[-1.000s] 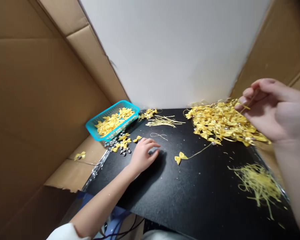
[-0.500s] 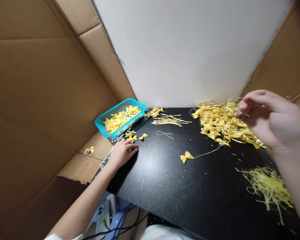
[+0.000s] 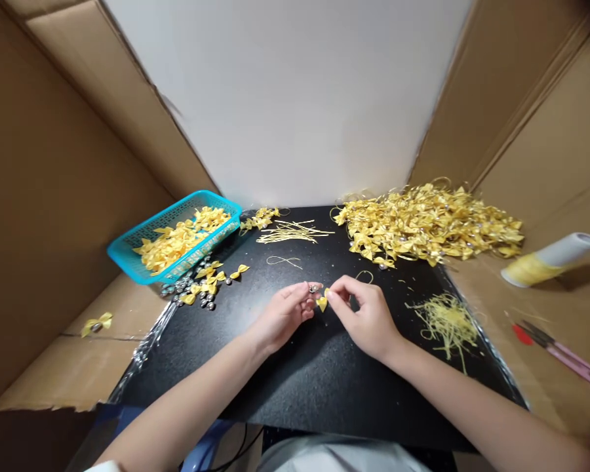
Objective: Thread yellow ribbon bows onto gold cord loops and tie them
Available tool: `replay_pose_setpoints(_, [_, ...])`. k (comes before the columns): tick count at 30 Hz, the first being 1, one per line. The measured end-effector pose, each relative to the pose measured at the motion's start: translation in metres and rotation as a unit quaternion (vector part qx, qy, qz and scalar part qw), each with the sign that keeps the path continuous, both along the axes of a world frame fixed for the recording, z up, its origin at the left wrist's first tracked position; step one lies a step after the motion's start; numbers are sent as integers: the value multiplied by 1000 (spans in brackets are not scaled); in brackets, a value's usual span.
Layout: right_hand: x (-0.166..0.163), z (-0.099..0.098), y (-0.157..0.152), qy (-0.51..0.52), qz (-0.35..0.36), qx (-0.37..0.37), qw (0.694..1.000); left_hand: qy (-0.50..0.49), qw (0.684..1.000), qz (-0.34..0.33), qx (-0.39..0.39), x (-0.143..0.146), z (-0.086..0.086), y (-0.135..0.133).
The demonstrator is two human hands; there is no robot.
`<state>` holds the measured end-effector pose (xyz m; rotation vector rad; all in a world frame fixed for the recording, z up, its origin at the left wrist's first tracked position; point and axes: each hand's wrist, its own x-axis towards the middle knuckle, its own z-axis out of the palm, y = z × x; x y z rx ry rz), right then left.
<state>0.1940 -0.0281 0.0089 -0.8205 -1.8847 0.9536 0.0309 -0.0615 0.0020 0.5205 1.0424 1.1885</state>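
Over the middle of the black table, my left hand (image 3: 284, 313) pinches a small silver bell (image 3: 314, 288) between thumb and fingers. Close against it, my right hand (image 3: 368, 318) is closed on a yellow ribbon bow (image 3: 322, 303). A thin cord loop (image 3: 366, 274) shows just behind the right hand; whether it joins the bow is hidden. Loose yellow bows (image 3: 207, 286) and dark silver bells (image 3: 210, 301) lie left of my hands. Behind them are a bundle of cut cords (image 3: 295, 232) and one single looped cord (image 3: 284, 261).
A turquoise basket (image 3: 122, 263) of bows stands at the left. A big heap of corded bows (image 3: 432, 223) fills the back right. Cord scraps (image 3: 447, 324), a spool (image 3: 550, 261) and pink-handled scissors (image 3: 570, 360) lie to the right. Cardboard walls (image 3: 59, 131) flank the table.
My left hand has come from the loose bows and bells to the table's middle with a bell. My right hand has come down from the heap and holds a bow. The view has turned right.
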Motion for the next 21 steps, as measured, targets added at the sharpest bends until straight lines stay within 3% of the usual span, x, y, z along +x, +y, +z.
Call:
replay_pose_setpoints(7, [8, 3, 1, -23, -19, 16, 999, -27, 999, 16, -16, 13, 5, -1])
replay_pose_setpoints(21, [11, -1, 2, -46, -15, -14, 999, 30, 999, 23, 18, 11, -9, 2])
